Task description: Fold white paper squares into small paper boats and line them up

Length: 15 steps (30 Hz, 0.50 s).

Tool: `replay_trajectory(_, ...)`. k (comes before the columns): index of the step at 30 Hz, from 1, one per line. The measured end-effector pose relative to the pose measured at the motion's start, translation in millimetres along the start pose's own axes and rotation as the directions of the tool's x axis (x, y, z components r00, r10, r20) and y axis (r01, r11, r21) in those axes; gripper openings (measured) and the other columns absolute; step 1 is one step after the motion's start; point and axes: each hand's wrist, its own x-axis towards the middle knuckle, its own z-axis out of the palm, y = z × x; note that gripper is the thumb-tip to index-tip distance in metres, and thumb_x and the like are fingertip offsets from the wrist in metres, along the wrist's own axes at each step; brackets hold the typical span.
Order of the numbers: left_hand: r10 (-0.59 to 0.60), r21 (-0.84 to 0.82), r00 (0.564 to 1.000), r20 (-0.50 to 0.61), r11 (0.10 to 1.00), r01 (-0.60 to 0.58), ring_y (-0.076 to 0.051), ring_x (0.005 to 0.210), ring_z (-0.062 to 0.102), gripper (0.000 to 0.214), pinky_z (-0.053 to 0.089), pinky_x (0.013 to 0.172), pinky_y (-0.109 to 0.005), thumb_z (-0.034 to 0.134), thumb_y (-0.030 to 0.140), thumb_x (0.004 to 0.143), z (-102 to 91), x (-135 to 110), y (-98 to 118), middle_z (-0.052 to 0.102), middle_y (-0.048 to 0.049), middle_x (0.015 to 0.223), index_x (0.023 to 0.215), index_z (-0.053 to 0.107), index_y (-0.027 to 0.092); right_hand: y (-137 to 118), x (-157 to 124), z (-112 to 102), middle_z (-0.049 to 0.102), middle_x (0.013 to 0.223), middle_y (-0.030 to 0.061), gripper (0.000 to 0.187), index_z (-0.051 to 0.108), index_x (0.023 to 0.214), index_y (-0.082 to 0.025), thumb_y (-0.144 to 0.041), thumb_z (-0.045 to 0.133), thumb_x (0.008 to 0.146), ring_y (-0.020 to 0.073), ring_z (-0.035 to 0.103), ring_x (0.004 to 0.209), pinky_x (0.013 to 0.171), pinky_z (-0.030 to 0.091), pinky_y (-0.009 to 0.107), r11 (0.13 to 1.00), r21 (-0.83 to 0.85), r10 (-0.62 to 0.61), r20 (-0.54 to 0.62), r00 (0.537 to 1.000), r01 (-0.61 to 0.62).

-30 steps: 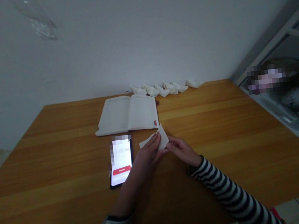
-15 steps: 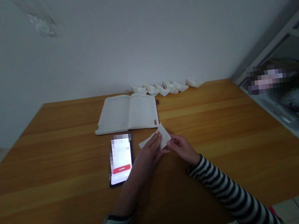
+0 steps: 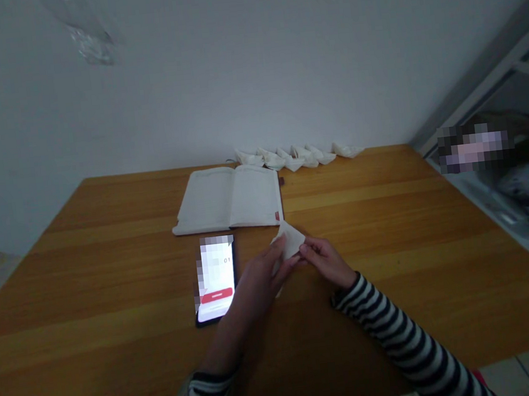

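Note:
A small white folded paper [image 3: 290, 243] is held just above the wooden table [image 3: 390, 229], in front of the open notebook [image 3: 229, 199]. My left hand [image 3: 260, 279] grips its left side with fingers curled over it. Pinching its right edge is my right hand [image 3: 325, 261]. Much of the paper is hidden behind my fingers. Both arms wear black and white striped sleeves.
A lit phone [image 3: 216, 278] lies left of my hands. Several folded white paper shapes [image 3: 295, 155] stand in a row at the table's far edge against the wall. A metal frame and clutter [image 3: 510, 153] are at the right.
The paper's left flap, spread out to the left before, has been folded in, so the paper now looks smaller. Both hands stayed in place on it.

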Motion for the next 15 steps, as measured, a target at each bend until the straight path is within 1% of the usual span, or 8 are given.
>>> replay_trajectory(3,0.022,0.005,0.999,-0.03,1.0,-0.022,-0.028,0.111,0.069,0.046,0.059,0.091,-0.042,0.06,0.03,0.092,1.3,0,0,0.067,-0.014,0.129,0.137,0.056,0.019,4,0,3,0.072,0.082,0.0032,0.044,0.064,0.091,-0.021,-0.063,0.062,0.083,0.0197,0.071,0.074,0.07,0.062,0.034,0.997,0.067,0.056,-0.109,0.992,-0.049)
replay_trajectory(5,0.028,0.028,0.999,-0.021,0.999,-0.028,-0.029,0.115,0.067,0.046,0.058,0.093,-0.044,0.058,0.031,0.093,4.9,1,0,0.065,-0.0147,0.131,0.137,0.055,0.018,6,1,5,0.069,0.077,0.0018,0.043,0.061,0.089,-0.021,-0.064,0.063,0.082,0.0186,0.07,0.07,0.065,0.062,0.032,0.994,0.091,0.081,-0.165,0.983,-0.067)
replay_trajectory(6,0.031,0.046,1.0,-0.005,0.998,-0.03,-0.029,0.118,0.065,0.045,0.057,0.095,-0.045,0.056,0.031,0.094,7.3,1,0,0.064,-0.0153,0.133,0.137,0.055,0.017,7,2,6,0.069,0.077,0.0013,0.043,0.06,0.088,-0.021,-0.064,0.062,0.082,0.0181,0.07,0.07,0.064,0.062,0.031,0.994,0.087,0.082,-0.169,0.982,-0.068)
replay_trajectory(8,0.046,0.068,0.998,0.04,0.997,-0.048,-0.029,0.125,0.06,0.043,0.052,0.102,-0.046,0.051,0.03,0.097,12.4,1,1,0.06,-0.0159,0.138,0.137,0.055,0.015,9,3,6,0.068,0.079,0.0014,0.042,0.06,0.09,-0.021,-0.063,0.059,0.085,0.0182,0.069,0.073,0.066,0.061,0.03,0.998,0.04,0.051,-0.142,0.989,-0.046)
replay_trajectory(10,0.068,0.056,0.995,0.079,0.996,-0.072,-0.026,0.131,0.054,0.042,0.047,0.108,-0.044,0.046,0.027,0.099,16.9,0,4,0.055,-0.0144,0.143,0.139,0.053,0.015,10,3,6,0.068,0.083,0.0019,0.04,0.06,0.09,-0.022,-0.062,0.056,0.088,0.0187,0.068,0.077,0.068,0.06,0.03,1.0,-0.027,0.008,-0.111,0.994,-0.011)
replay_trajectory(13,0.071,0.015,0.994,0.081,0.997,-0.073,-0.022,0.134,0.051,0.043,0.044,0.112,-0.041,0.042,0.027,0.101,20.2,-2,7,0.05,-0.0108,0.148,0.142,0.049,0.019,12,4,3,0.068,0.085,0.0024,0.04,0.06,0.089,-0.022,-0.062,0.053,0.09,0.0193,0.067,0.081,0.07,0.059,0.03,0.996,-0.09,-0.029,-0.089,0.996,0.021)
replay_trajectory(15,0.059,-0.009,0.996,0.065,0.998,-0.059,-0.023,0.133,0.053,0.043,0.045,0.111,-0.041,0.042,0.028,0.101,20.1,-3,9,0.052,-0.0098,0.147,0.142,0.049,0.021,13,4,1,0.068,0.086,0.0025,0.04,0.061,0.09,-0.022,-0.062,0.053,0.09,0.0197,0.066,0.083,0.074,0.059,0.031,0.993,-0.105,-0.058,-0.08,0.995,0.049)
